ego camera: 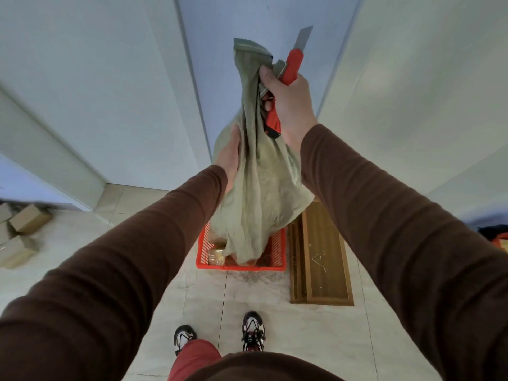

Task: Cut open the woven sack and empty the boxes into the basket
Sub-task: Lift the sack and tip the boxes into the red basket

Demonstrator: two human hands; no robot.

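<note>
A grey-green woven sack (258,188) hangs upside down over a red plastic basket (277,253) on the floor. Its lower end reaches into the basket, where taped brown boxes (217,255) show beside it. My right hand (288,103) grips the sack's bunched upper end together with a red utility knife (292,66), whose blade points up. My left hand (229,156) presses against the sack's left side, lower down. Most of the basket's inside is hidden by the sack.
A flat wooden panel (319,259) lies on the tiled floor right of the basket. Several cardboard boxes (20,229) sit at the far left. Pale walls and a corner rise close behind the basket. My feet (220,334) stand in front of it.
</note>
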